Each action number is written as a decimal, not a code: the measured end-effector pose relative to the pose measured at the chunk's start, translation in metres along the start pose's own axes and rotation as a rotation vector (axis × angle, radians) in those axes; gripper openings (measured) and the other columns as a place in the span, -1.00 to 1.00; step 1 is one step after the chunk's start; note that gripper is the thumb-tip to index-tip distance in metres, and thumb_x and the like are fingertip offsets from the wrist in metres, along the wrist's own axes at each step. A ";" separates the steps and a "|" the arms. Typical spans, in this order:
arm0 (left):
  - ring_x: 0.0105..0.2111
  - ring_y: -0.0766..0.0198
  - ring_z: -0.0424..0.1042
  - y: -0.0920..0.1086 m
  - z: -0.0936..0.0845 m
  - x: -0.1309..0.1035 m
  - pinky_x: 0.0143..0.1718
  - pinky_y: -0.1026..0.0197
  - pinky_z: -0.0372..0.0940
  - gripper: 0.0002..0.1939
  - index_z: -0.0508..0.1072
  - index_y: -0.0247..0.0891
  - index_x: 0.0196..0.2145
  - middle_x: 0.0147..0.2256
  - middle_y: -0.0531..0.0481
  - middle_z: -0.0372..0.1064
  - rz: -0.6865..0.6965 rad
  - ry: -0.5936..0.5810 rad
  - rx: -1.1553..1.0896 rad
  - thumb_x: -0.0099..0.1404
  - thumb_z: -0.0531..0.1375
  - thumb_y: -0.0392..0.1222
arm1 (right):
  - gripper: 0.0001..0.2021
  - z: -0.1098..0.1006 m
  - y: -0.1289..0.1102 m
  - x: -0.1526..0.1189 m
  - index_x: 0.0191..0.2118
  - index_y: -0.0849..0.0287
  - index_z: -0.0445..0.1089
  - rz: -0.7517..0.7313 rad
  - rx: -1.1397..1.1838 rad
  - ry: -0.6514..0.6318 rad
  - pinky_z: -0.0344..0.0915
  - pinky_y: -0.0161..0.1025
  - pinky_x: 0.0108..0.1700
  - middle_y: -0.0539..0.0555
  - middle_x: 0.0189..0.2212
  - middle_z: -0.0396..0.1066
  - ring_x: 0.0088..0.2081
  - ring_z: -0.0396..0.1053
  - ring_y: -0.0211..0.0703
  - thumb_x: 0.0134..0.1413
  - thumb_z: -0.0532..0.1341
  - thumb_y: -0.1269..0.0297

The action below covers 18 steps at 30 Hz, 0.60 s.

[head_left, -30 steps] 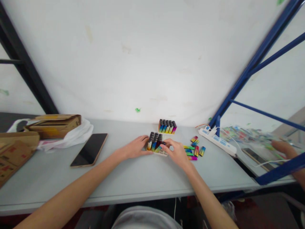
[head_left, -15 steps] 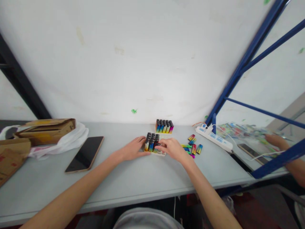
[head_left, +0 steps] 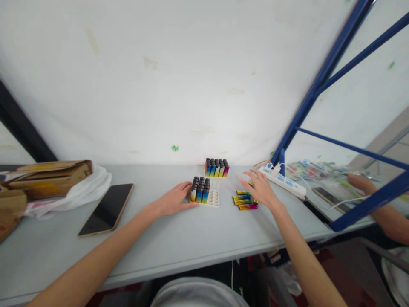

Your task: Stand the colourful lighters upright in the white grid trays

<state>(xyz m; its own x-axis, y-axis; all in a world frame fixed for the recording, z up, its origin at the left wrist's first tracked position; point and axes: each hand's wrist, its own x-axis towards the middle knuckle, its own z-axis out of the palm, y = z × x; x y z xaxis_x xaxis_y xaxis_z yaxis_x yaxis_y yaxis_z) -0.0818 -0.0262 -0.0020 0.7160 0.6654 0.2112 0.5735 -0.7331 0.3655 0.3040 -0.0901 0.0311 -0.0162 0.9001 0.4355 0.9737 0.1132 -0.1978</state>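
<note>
My left hand [head_left: 175, 199] rests against the left side of a white tray [head_left: 213, 204], its thumb in front and its fingers curled behind. Upright lighters [head_left: 200, 190] with black tops and shiny multicoloured bodies fill the tray's left part. Round holes show bare in its right part. Off to the right, my right hand [head_left: 262, 187] hovers with fingers apart over several loose, shiny multicoloured lighter-sized pieces [head_left: 245, 200]. Some of these are partly hidden under the hand, and their exact kind is hard to make out.
Behind the tray stands another block of black-topped lighters [head_left: 217, 168]. A white power strip [head_left: 283, 182] with cables lies at the right, beside a blue metal frame [head_left: 300, 115]. At the left are a phone [head_left: 107, 209], a plastic bag [head_left: 96, 183] and cardboard boxes [head_left: 54, 183].
My right hand has left the tray and moved right to the loose pieces, its pinched fingers now spread. The tray's right-hand holes have come into view. My left hand stays at the tray.
</note>
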 end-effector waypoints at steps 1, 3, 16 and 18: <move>0.34 -0.13 0.25 0.000 0.000 0.000 0.40 -0.05 0.12 -0.21 0.30 -0.31 0.28 0.34 -0.32 0.23 0.001 0.001 -0.006 0.38 0.16 0.38 | -0.40 0.002 0.014 -0.001 0.35 0.12 0.34 0.079 -0.074 -0.042 0.02 0.23 0.41 0.32 0.43 0.12 0.45 0.04 0.31 0.39 0.10 -0.12; 0.33 -0.14 0.27 0.000 0.000 0.000 0.39 -0.06 0.13 -0.23 0.32 -0.29 0.27 0.33 -0.31 0.25 0.005 0.014 -0.013 0.37 0.17 0.38 | -0.27 0.010 0.035 -0.003 0.47 0.08 0.18 0.216 -0.143 -0.190 -0.10 0.40 0.42 0.27 0.54 -0.17 0.52 -0.22 0.40 0.35 0.10 -0.20; 0.34 -0.11 0.27 -0.004 0.000 0.000 0.39 -0.02 0.14 -0.21 0.32 -0.29 0.29 0.34 -0.29 0.26 0.029 0.032 -0.011 0.38 0.17 0.38 | -0.26 0.045 0.001 0.000 0.49 0.18 0.10 0.100 0.186 -0.418 -0.31 0.32 0.48 0.28 0.54 -0.15 0.56 -0.30 0.07 0.47 -0.21 -0.19; 0.34 -0.11 0.26 -0.003 0.000 0.000 0.40 -0.03 0.13 -0.21 0.32 -0.30 0.29 0.34 -0.30 0.24 0.027 0.023 -0.009 0.39 0.17 0.37 | -0.26 0.045 -0.008 -0.001 0.46 0.17 0.18 0.069 0.251 -0.414 -0.32 0.27 0.50 0.27 0.53 -0.13 0.55 -0.26 0.09 0.46 -0.18 -0.22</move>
<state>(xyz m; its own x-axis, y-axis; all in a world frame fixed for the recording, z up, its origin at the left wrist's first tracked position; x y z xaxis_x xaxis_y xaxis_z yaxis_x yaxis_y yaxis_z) -0.0837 -0.0243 -0.0029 0.7218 0.6485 0.2418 0.5506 -0.7497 0.3671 0.2864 -0.0726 -0.0073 -0.0918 0.9950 0.0385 0.8916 0.0994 -0.4418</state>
